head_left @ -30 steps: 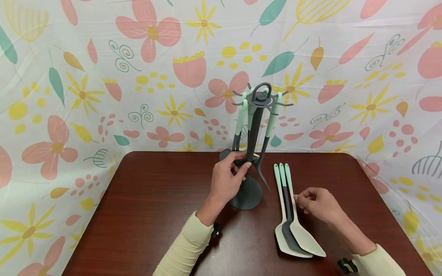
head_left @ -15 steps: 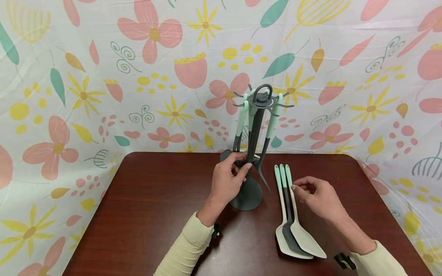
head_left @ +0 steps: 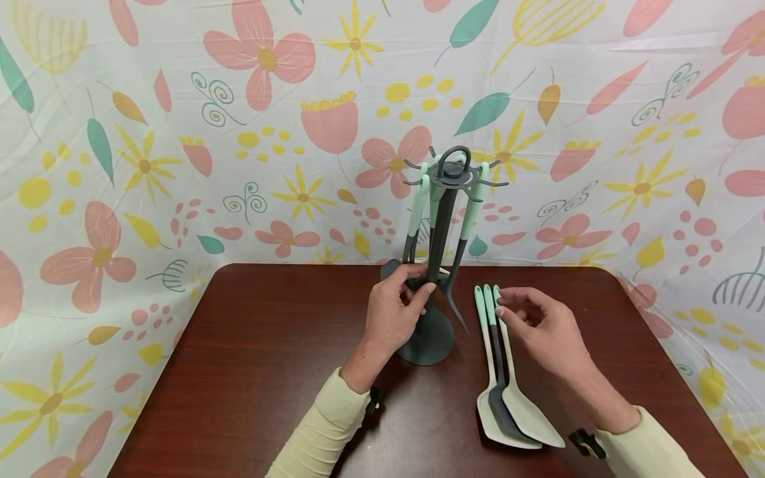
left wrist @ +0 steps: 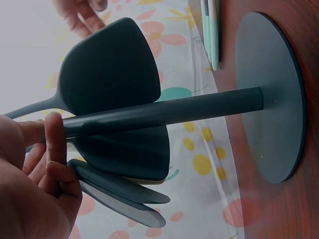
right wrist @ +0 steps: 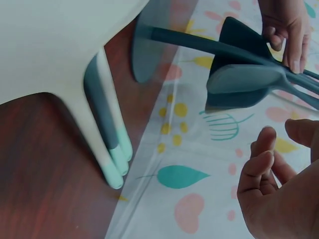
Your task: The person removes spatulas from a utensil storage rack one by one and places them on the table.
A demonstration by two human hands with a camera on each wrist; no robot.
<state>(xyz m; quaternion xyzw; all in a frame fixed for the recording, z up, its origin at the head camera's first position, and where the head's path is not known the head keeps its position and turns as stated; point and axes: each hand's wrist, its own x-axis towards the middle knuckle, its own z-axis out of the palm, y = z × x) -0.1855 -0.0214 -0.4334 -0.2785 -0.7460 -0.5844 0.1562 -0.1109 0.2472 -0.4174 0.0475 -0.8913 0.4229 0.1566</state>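
Observation:
My left hand (head_left: 391,312) grips the pole of a dark utensil rack (head_left: 442,229), thumb and fingers round it in the left wrist view. Several utensils with mint handles hang from its hooks, including a dark turner (left wrist: 112,64). To the right, three turners lie side by side: a cream turner (head_left: 528,413), a dark grey turner (head_left: 499,405) and another cream turner (head_left: 487,418) partly covered. Over the mint handle ends hovers my right hand (head_left: 546,332), fingers loosely bent. The right wrist view shows this hand (right wrist: 279,184) holding nothing, apart from the handles.
The rack's round base (head_left: 427,342) rests on a dark brown wooden table (head_left: 269,372). Behind the table's far edge hangs a white cloth (head_left: 179,133) with printed flowers. Black straps (head_left: 587,443) sit at both wrists.
My right hand has moved up and slightly left along the turners, from mid-handle to the mint ends. The left hand has stayed on the rack's pole.

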